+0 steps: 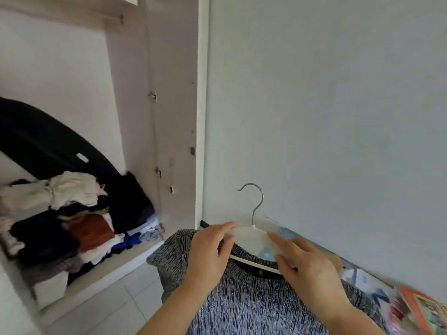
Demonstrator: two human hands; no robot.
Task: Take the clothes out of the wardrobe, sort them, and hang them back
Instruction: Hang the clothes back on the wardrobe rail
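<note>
A grey-and-white marled knit top (242,308) lies at six o'clock of the view, spread over a patterned pale-blue bed cover (362,276) that runs along the plain white wall (326,105) toward four o'clock. At its black-lined collar sits a white plastic hanger with a bent metal hook (251,235), the hook pointing up toward twelve. The left hand (212,252) pinches the hanger's left arm and the knit shoulder between lightly curved fingers and thumb. The right hand (312,269) lies on the other arm with fingers nearly straight, thumb against the collar (pressing rather than gripping, as far as shows). At nine o'clock the open white wardrobe (174,117) holds a heap of folded and crumpled clothes (72,226) in white, black, rust and blue, with a large black curved case (48,141) leaning behind it. Pale floor tiles (108,308) show at seven o'clock, and an orange-edged printed item (423,308) lies blurred at the four o'clock corner.
</note>
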